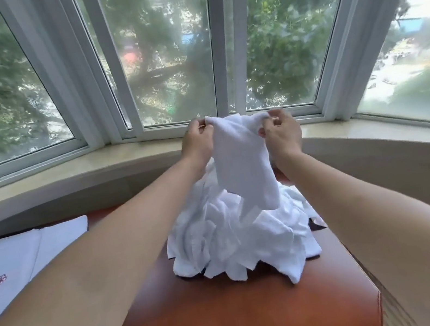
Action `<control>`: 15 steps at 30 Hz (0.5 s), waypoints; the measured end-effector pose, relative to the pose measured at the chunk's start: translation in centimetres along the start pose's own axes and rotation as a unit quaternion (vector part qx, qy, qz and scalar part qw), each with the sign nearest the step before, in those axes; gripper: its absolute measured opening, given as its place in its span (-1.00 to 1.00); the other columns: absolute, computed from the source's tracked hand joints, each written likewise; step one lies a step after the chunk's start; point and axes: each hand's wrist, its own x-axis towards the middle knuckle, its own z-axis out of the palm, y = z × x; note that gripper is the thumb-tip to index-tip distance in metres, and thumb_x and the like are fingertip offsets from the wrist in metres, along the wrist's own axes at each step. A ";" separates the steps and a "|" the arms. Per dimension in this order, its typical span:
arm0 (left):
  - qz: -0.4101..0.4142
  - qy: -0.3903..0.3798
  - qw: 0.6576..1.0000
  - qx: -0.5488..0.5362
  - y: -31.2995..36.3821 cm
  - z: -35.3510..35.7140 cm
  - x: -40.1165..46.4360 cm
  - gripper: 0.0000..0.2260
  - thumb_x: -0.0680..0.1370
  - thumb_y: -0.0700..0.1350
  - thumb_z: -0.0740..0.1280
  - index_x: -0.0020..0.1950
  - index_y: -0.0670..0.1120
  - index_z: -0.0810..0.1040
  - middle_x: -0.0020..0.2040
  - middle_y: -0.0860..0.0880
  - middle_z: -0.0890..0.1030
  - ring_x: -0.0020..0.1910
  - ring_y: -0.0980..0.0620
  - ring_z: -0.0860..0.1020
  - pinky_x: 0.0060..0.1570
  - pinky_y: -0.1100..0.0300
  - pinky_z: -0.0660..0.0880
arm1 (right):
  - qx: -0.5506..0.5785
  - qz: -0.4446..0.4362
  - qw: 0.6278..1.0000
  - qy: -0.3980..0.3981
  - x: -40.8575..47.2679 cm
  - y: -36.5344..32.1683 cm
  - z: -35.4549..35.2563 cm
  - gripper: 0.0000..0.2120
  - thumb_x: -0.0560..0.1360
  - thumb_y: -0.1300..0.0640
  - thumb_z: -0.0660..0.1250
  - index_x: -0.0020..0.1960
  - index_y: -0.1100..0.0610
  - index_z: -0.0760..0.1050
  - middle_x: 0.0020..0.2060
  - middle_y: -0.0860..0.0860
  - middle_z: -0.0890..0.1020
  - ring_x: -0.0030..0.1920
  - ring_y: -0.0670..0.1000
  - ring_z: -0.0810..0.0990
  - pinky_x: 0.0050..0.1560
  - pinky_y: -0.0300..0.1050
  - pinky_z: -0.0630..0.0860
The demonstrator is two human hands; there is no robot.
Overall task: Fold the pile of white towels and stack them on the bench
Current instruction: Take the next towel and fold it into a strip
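Two bare arms reach out over the bench (235,317), a brown, leather-looking seat set against a curved bay window (166,56); at the far left, beside the bench, lies a flat white cloth (10,265) with a small dark red embroidered motif, spread out and apart from the rest; moving right, the left hand (196,143) is raised above the seat, its thumb and fingers pinching the upper left corner of a white towel (240,164); that towel hangs down between the two hands, its top edge slack and bunched rather than stretched, its lower end drooping onto the heap beneath; the pile of white towels (238,239) sits crumpled on the middle of the bench, directly under the lifted one, its ragged edges spilling toward the near side; further right, the right hand (281,132) grips the towel's other upper corner, fingers curled over the cloth with the fingertips bent inward; behind both hands runs the pale stone sill (66,171), and through the glass beyond it show green trees, blurred.
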 end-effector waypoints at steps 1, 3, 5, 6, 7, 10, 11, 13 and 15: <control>0.014 0.005 1.000 -0.004 0.7 -1.0 -0.8 -0.85 0.64 -0.16 0.21 0.13 -0.11 0.55 -0.16 0.01 0.56 -0.15 -0.03 0.49 -0.10 0.07 0.44 | 0.019 -0.014 1.000 0.009 -0.8 -1.2 -0.3 -0.93 0.62 0.03 0.29 0.01 -0.11 0.53 -0.10 0.01 0.71 -0.07 0.08 0.72 0.02 0.01 0.62; 0.030 0.018 0.999 -0.022 1.6 -2.8 -2.1 -0.86 0.65 -0.15 0.21 0.13 -0.11 0.53 -0.17 0.01 0.53 -0.17 -0.02 0.47 -0.12 0.09 0.42 | 0.040 -0.044 0.998 0.027 -2.3 -3.0 -0.9 -0.92 0.63 0.02 0.30 0.07 -0.07 0.57 -0.02 0.05 0.70 -0.03 0.10 0.71 0.07 0.04 0.60; 0.027 0.027 0.997 -0.062 2.1 -4.5 -3.8 -0.86 0.65 -0.14 0.20 0.13 -0.10 0.52 -0.10 -0.03 0.54 -0.13 -0.03 0.47 -0.07 0.05 0.43 | 0.051 -0.072 0.995 0.045 -4.1 -4.3 -1.3 -0.89 0.64 0.03 0.30 0.12 -0.05 0.58 0.02 0.06 0.68 -0.01 0.08 0.69 0.09 0.03 0.58; 0.023 0.034 0.996 -0.081 2.2 -5.2 -4.6 -0.86 0.65 -0.15 0.20 0.13 -0.09 0.52 -0.07 -0.04 0.54 -0.11 -0.03 0.47 -0.05 0.04 0.43 | 0.057 -0.085 0.993 0.051 -5.2 -4.8 -1.3 -0.91 0.64 0.03 0.30 0.11 -0.07 0.57 0.04 0.06 0.66 0.00 0.07 0.68 0.09 0.01 0.57; 0.020 0.044 0.994 -0.094 2.3 -6.0 -5.6 -0.86 0.65 -0.16 0.19 0.13 -0.08 0.52 -0.05 -0.05 0.54 -0.09 -0.03 0.47 -0.04 0.03 0.43 | 0.061 -0.097 0.992 0.055 -6.2 -5.3 -1.4 -0.92 0.64 0.03 0.29 0.10 -0.09 0.55 0.06 0.06 0.65 0.00 0.05 0.67 0.08 -0.03 0.56; 0.011 0.095 0.988 -0.122 2.6 -8.8 -8.3 -0.86 0.64 -0.17 0.20 0.13 -0.08 0.54 -0.05 -0.08 0.54 -0.09 -0.05 0.48 -0.05 0.04 0.43 | 0.067 -0.114 0.989 0.061 -9.2 -7.0 -1.1 -0.92 0.62 0.02 0.29 0.04 -0.12 0.54 -0.02 -0.02 0.63 -0.11 -0.03 0.61 -0.03 -0.11 0.50; 0.008 0.117 0.985 -0.125 2.7 -10.0 -9.2 -0.87 0.64 -0.17 0.21 0.11 -0.07 0.54 -0.04 -0.08 0.55 -0.07 -0.06 0.50 -0.03 0.02 0.46 | 0.069 -0.110 0.990 0.057 -10.2 -7.6 -0.9 -0.91 0.60 0.01 0.28 -0.04 -0.17 0.52 -0.12 -0.08 0.60 -0.19 -0.10 0.58 -0.10 -0.13 0.47; 0.005 0.160 0.980 -0.121 2.8 -12.4 -10.6 -0.87 0.63 -0.19 0.22 0.08 -0.06 0.55 0.02 -0.12 0.61 0.03 -0.10 0.56 0.09 -0.03 0.51 | 0.072 -0.099 0.992 0.043 -12.0 -8.8 -0.2 -0.86 0.55 0.01 0.27 -0.18 -0.16 0.46 -0.30 -0.15 0.52 -0.35 -0.24 0.47 -0.24 -0.19 0.39; 0.006 0.198 0.975 -0.099 2.5 -15.1 -11.9 -0.85 0.60 -0.23 0.22 0.07 -0.06 0.56 0.01 -0.10 0.63 0.04 -0.09 0.57 0.06 0.06 0.52 | 0.063 -0.092 0.994 0.016 -13.7 -9.3 0.9 -0.86 0.52 0.04 0.29 -0.21 -0.08 0.46 -0.36 -0.15 0.49 -0.38 -0.23 0.45 -0.27 -0.18 0.37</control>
